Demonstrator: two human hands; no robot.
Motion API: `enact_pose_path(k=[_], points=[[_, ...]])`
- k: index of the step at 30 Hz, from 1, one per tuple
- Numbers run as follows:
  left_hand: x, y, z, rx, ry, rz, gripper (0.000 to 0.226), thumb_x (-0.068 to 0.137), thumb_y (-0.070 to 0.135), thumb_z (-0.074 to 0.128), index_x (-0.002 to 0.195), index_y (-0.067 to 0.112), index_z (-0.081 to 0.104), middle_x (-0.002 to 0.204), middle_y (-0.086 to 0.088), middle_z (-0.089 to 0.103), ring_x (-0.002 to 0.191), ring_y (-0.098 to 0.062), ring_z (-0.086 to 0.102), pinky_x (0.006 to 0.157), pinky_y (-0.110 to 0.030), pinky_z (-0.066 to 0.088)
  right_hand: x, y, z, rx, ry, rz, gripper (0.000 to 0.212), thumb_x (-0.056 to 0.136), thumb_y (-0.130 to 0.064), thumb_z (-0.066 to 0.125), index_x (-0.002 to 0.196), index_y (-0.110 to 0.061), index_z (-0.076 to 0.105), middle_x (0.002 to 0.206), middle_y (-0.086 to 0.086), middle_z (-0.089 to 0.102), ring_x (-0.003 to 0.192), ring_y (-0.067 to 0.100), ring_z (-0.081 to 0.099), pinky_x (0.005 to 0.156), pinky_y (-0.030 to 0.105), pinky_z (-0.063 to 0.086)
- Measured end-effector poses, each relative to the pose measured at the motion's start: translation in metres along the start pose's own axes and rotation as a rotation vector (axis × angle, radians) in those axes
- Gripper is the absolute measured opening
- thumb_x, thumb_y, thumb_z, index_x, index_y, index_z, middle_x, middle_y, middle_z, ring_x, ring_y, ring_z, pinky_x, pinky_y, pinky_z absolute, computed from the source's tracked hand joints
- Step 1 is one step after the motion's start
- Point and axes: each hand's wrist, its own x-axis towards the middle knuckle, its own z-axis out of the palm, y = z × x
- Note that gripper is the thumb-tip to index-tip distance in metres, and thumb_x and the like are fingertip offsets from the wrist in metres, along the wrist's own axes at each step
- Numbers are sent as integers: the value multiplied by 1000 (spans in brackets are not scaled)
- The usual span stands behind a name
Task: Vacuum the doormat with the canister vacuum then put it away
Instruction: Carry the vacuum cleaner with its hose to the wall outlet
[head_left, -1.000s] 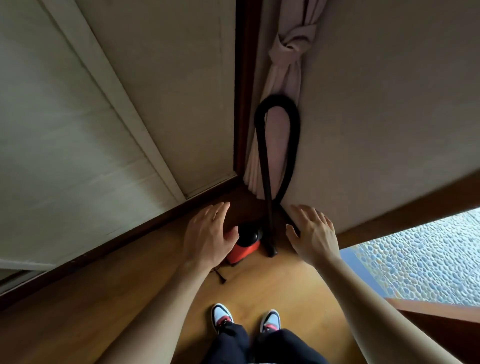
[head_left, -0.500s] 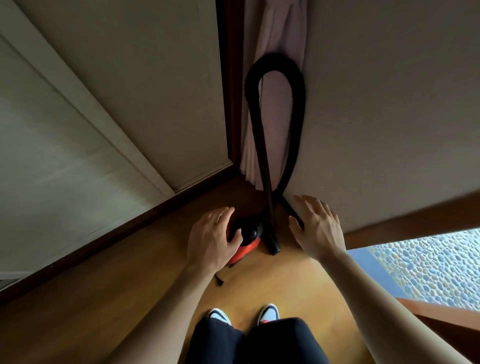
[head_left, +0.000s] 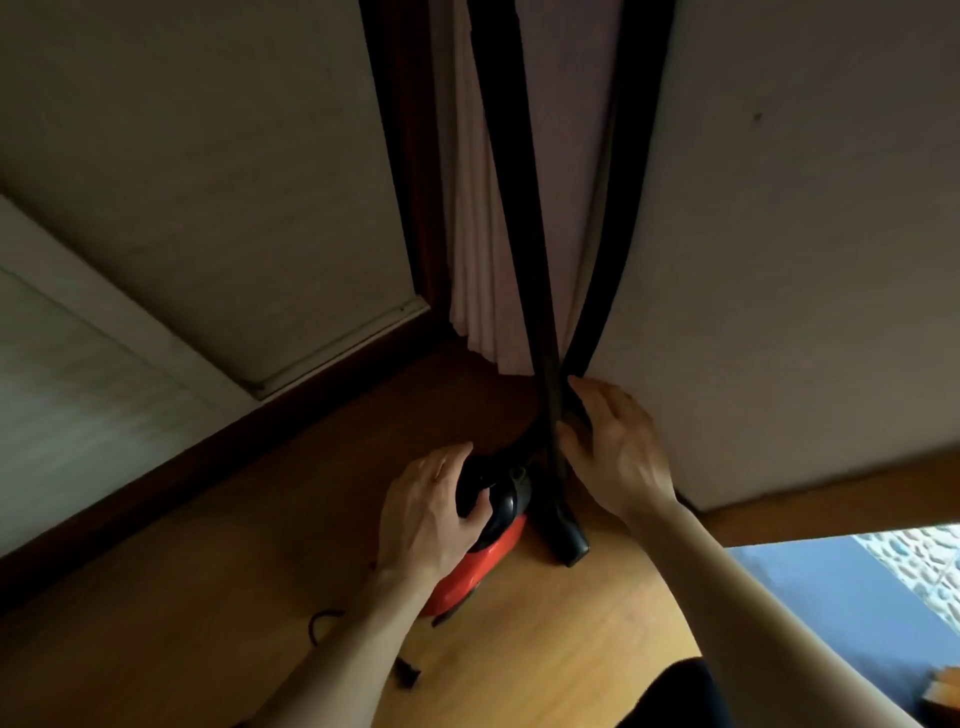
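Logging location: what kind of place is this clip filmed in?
Probably a corner of a home's entrance hall: a wooden floor, a pale curtain beside a dark door frame, and a pebble-patterned floor with a blue mat. A red canister vacuum stands in the corner.

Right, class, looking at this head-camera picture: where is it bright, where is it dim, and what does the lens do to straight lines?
Head view: brightest at lower right, on the pebbled floor and the wooden floor beside the canister vacuum; dim, shadowy walls at upper left; wide-angle distortion splays the walls and skirting outward; left hand and right hand look slightly soft; no glare.
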Motion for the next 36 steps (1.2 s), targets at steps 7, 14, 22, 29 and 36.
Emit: enact_pose_path(k=[7, 14, 22, 29, 36], points=[[16, -32, 96, -30, 68, 21, 61, 84, 58, 47, 131, 21, 58, 118, 3, 64, 102, -16, 61, 84, -30, 53, 13, 36, 98, 47, 79, 14, 66, 98, -40, 56, 155, -15, 33, 133, 14, 57, 113, 32, 59, 87, 45, 56], [22, -50, 132, -165, 17, -27, 43, 85, 63, 53, 110, 30, 64, 98, 12, 69, 88, -10, 67, 69, -28, 56, 49, 49, 127, 164, 205, -71, 63, 99, -36, 62, 150, -6, 39, 131, 18, 58, 106, 33, 64, 82, 42, 59], [36, -56, 141, -171, -121, -78, 41, 86, 68, 49, 99, 30, 58, 81, 6, 69, 74, -17, 69, 62, -36, 57, 58, 49, 139, 373, 302, -175, 58, 97, -26, 69, 143, -1, 45, 121, 12, 64, 106, 10, 56, 92, 13, 39], [34, -53, 146, -118, -2, -66, 49, 84, 69, 50, 94, 23, 65, 79, 4, 71, 72, -16, 69, 60, -33, 56, 60, 42, 143, 661, 155, -172, 44, 103, -14, 58, 142, -9, 38, 121, -9, 58, 110, -12, 53, 101, 13, 45], [37, -58, 140, -307, -199, -101, 51, 85, 67, 54, 99, 19, 66, 95, 3, 72, 88, -16, 69, 77, -36, 57, 47, 37, 147, 776, 207, -84, 19, 101, -18, 62, 116, -18, 50, 93, -2, 61, 80, -7, 56, 70, 7, 45]])
